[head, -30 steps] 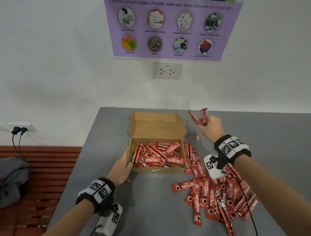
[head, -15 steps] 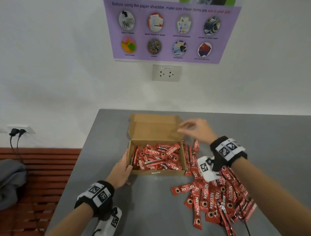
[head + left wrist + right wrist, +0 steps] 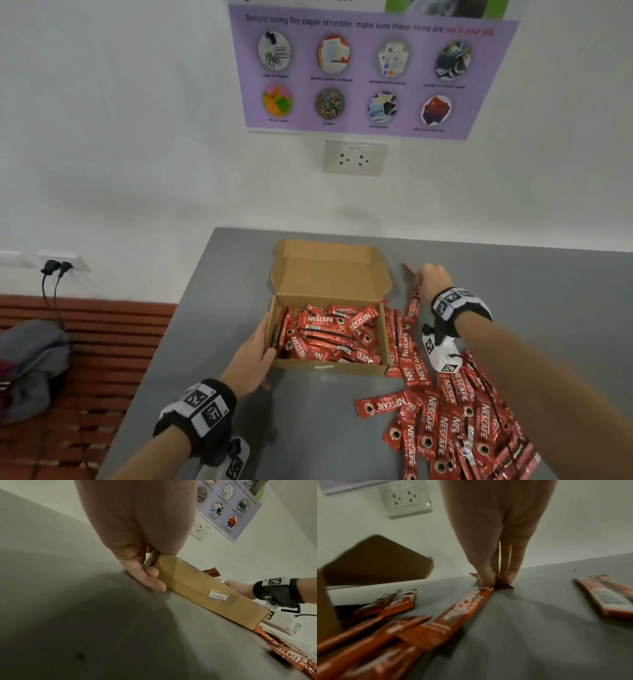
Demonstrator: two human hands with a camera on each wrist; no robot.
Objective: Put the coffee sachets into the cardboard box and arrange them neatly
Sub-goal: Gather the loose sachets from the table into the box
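Observation:
An open cardboard box (image 3: 329,367) sits on the grey table (image 3: 531,294), its lid (image 3: 329,270) folded back. Red coffee sachets (image 3: 329,335) lie jumbled inside it. More sachets (image 3: 404,346) lie along its right wall, and a loose pile (image 3: 455,421) spreads to the front right. My left hand (image 3: 265,363) grips the box's front-left corner (image 3: 197,588), thumb over the wall. My right hand (image 3: 423,279) is down on the table right of the lid. In the right wrist view its fingertips (image 3: 486,584) pinch the far end of one sachet (image 3: 465,607), with a second, darker one (image 3: 503,584) held there too.
The table's left edge drops to a red slatted bench with a grey bag (image 3: 30,363). A wall socket (image 3: 354,157) and a purple poster (image 3: 370,68) are on the wall behind. One stray sachet (image 3: 607,599) lies to the right of my right hand.
My right hand held sachets in the air right of the lid, passed over the lid's edge with fingers spread, and now is down on the table pinching sachets. The left hand stayed on the box.

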